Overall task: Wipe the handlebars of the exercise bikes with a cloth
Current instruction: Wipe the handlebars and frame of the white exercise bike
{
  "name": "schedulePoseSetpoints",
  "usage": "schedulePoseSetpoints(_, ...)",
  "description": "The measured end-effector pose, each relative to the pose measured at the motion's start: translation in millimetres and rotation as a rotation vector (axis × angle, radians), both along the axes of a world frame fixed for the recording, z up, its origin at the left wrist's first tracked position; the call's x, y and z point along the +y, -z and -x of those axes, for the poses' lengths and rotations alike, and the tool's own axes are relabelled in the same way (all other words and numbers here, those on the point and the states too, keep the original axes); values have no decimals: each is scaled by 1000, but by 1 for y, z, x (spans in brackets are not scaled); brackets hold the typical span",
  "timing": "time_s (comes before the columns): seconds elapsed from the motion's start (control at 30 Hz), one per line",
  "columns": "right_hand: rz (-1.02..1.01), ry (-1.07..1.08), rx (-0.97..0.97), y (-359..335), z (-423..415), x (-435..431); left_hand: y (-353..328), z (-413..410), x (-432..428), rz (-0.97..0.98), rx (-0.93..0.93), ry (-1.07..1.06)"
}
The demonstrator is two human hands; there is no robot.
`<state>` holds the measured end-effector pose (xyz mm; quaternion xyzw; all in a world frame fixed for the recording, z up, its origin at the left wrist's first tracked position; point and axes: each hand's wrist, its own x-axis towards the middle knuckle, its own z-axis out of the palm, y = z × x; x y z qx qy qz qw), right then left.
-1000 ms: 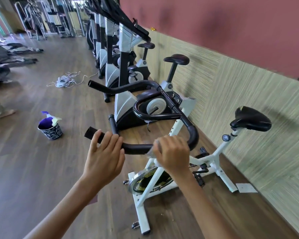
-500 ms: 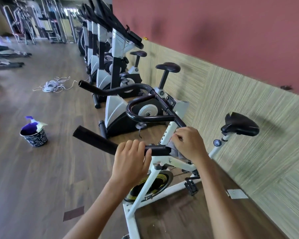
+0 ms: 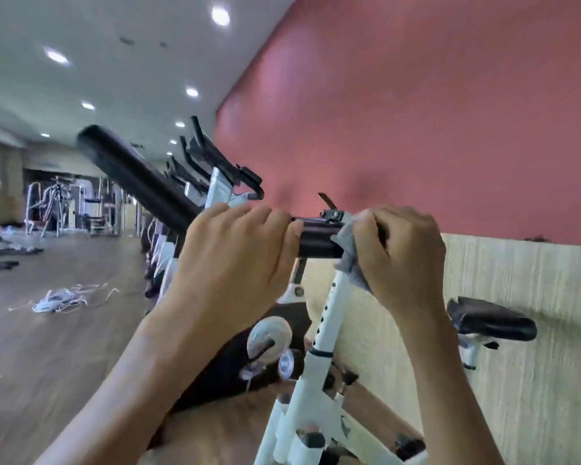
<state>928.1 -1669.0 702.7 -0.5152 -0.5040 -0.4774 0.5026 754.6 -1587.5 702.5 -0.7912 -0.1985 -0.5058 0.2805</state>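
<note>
Left grip (image 3: 235, 260) slid inward, clasping handlebar (image 3: 316, 242); right grip (image 3: 401, 253) wraps cloth (image 3: 352, 263) round it.

A gym: a row of exercise bikes (image 3: 217, 186) along the wall (image 3: 416, 112), weight machines (image 3: 52, 204) beyond.

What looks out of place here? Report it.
A tangle of white cords lies loose on the wooden floor at left, away from any machine: a likely trip hazard. Nothing else stands out.

I am finding nothing readable here; the small round dark badge (image 3: 298, 291) is showing only a blur.
</note>
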Motion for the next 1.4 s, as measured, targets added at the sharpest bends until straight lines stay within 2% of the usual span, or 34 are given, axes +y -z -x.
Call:
schedulePoseSetpoints(0.23,-457,-15,-219,29,-13,28,9,-10,13,-289,-180,-10)
schedulePoseSetpoints(0.4,-555,-53,-332,42,-40,56,11,-12,15,-311,-160,-6)
schedulePoseSetpoints(0.47,-579,-131,-309,38,-49,56,9,-3,15,-301,-114,-34)
schedulePoseSetpoints(0.6,-669,-453,-51,32,-47,55,1,39,33,-323,-183,-143)
schedulePoseSetpoints(0.67,-751,-325,13,30,-29,62,-1,54,49,-301,-195,-127)
schedulePoseSetpoints(0.77,-858,-13,-118,25,6,78,-1,57,62,-308,-164,-68)
schedulePoseSetpoints(0.9,-814,124,-401,23,33,99,-3,55,62,-332,-178,-27)
schedulePoseSetpoints(1.0,-735,133,-552,30,30,97,0,51,65,-319,-230,-9)
schedulePoseSetpoints(1.13,-620,111,-484,31,25,73,3,48,65,-310,-260,7)
schedulePoseSetpoints(1.23,-559,175,-436,30,33,70,4,47,64,-302,-276,6)
schedulePoseSetpoints(1.4,-622,203,-372,17,56,75,5,47,61,-303,-272,24)
